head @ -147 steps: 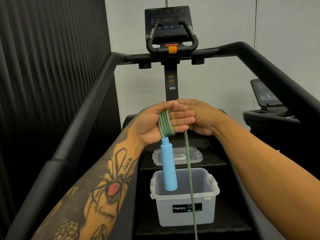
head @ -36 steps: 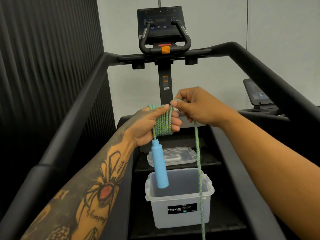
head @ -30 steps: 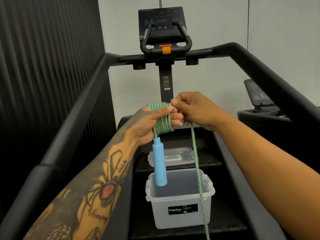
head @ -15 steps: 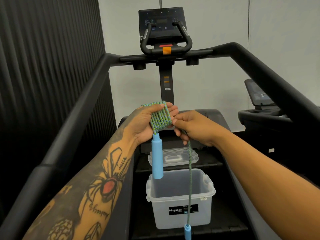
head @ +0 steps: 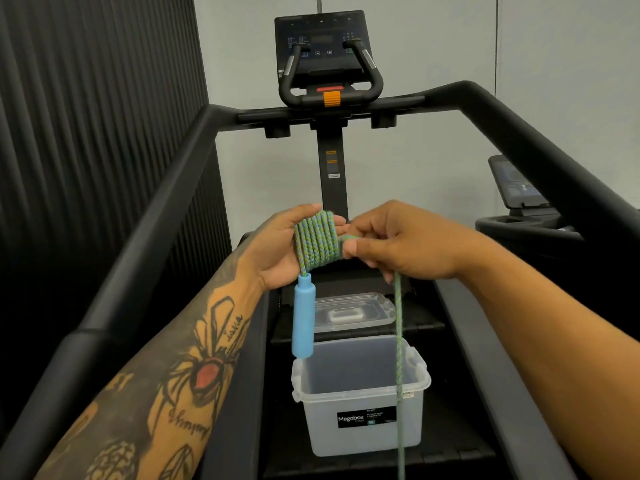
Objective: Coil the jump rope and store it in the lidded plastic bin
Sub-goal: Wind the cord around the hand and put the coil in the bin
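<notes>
A green-and-blue braided jump rope (head: 317, 242) is wound in several turns around my left hand (head: 277, 252), which holds the coil at chest height. One blue handle (head: 303, 317) hangs straight down from that coil. My right hand (head: 398, 242) pinches the rope just right of the coil, and the free strand (head: 399, 368) drops from it past the bin and out of the bottom of the view. Below stands the open translucent plastic bin (head: 360, 396) on a black step, with its clear lid (head: 351, 311) lying on the step behind it.
I stand at a black stair-climber machine. Its thick handrails (head: 149, 233) run along both sides and its console (head: 323, 51) rises ahead. A ribbed dark wall (head: 86, 116) is on the left, and another machine (head: 519, 202) sits at the right.
More turns of rope lie on my left hand than 4.9 seconds ago. In the last half second my right hand rose level with the coil, and the second handle went out of view below.
</notes>
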Available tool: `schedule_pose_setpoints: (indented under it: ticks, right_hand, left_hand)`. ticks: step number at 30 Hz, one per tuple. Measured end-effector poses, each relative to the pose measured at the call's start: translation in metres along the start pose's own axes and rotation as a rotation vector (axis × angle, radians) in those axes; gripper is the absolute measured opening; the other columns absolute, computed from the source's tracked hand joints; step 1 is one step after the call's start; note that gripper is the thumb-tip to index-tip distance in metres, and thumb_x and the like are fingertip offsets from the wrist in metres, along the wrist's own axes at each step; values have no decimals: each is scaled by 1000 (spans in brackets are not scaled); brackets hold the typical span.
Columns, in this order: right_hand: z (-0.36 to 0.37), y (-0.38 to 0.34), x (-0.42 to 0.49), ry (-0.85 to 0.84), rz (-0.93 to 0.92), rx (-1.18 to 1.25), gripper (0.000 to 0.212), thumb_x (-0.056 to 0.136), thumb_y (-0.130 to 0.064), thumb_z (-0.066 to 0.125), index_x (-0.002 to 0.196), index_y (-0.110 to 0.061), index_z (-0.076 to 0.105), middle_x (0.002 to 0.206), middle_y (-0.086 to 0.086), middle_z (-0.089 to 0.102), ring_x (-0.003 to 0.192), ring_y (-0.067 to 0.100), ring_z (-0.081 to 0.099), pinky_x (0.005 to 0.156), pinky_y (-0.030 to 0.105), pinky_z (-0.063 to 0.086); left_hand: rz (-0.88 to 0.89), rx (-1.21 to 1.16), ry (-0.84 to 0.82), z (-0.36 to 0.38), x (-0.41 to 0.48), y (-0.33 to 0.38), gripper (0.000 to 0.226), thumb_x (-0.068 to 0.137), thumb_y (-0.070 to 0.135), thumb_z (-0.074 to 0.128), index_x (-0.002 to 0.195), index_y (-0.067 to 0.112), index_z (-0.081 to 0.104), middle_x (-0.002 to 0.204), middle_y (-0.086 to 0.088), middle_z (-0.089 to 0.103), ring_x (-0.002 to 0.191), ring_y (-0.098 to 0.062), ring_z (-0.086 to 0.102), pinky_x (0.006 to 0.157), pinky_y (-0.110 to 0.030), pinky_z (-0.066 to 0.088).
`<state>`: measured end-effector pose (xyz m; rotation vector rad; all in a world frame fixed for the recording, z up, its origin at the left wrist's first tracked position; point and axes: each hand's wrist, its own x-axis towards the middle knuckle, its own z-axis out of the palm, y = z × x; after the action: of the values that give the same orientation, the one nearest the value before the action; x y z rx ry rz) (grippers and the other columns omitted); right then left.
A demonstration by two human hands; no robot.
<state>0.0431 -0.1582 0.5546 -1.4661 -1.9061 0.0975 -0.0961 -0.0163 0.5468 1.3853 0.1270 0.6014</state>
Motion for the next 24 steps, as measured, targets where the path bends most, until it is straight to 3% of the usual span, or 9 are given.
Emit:
schedule_pose_setpoints:
  ticks: [4,9,11,14,17,19,21,24]
  right_hand:
    - [-16,1,9,119,-33,-20,28,98,-22,56,82,0,63,57,0,54,43,8,46,46,20,42]
    - [-21,21,26,236,-25,92,22,95,-22,62,88,-1,65,52,-5,52,44,10,44,45,24,41]
    - [-18,29,30,274,-22,150,22,94,-22,63,89,-1,64,56,5,50,45,13,43,43,23,41]
    - [-8,41,35,312,-10,250,21,95,-24,62,84,-6,61,61,14,52,45,15,41,43,27,39]
    - [8,54,40,303,81,393,30,100,-31,52,76,-13,56,53,-3,50,39,9,38,42,26,38]
    - [17,63,39,267,156,455,29,101,-32,47,83,-12,58,55,-2,48,38,9,35,44,26,37]
    - [27,71,35,232,204,417,27,101,-28,44,89,-10,59,59,1,48,40,10,34,43,26,36]
    - [45,75,29,211,247,369,34,102,-32,41,76,-14,53,59,0,49,41,10,35,44,26,36]
  left_hand:
    - [-40,46,-142,2,-4,0,46,84,28,53,111,-7,61,104,-22,69,96,-31,68,98,-43,48]
    - [66,130,-150,9,-3,-2,29,83,15,55,102,-6,62,83,-17,71,73,-25,70,75,-34,58]
    - [87,140,-145,11,-2,-3,24,83,10,59,102,-5,63,83,-17,71,71,-24,70,71,-32,58]
    - [93,114,-117,11,-1,-3,31,82,8,58,108,-9,61,95,-21,72,72,-21,71,70,-29,57]
    - [88,41,-108,9,0,-4,40,80,8,56,115,-11,59,113,-28,66,81,-22,71,74,-28,57]
    - [78,-20,-111,9,-1,-6,43,81,7,57,119,-13,56,118,-28,63,83,-22,71,75,-28,57]
    - [77,-92,-104,10,-2,-7,44,82,6,55,121,-13,53,121,-26,62,78,-20,72,74,-29,57]
    - [98,-147,-83,11,-3,-7,49,80,6,51,126,-12,49,128,-27,58,79,-18,72,77,-28,57]
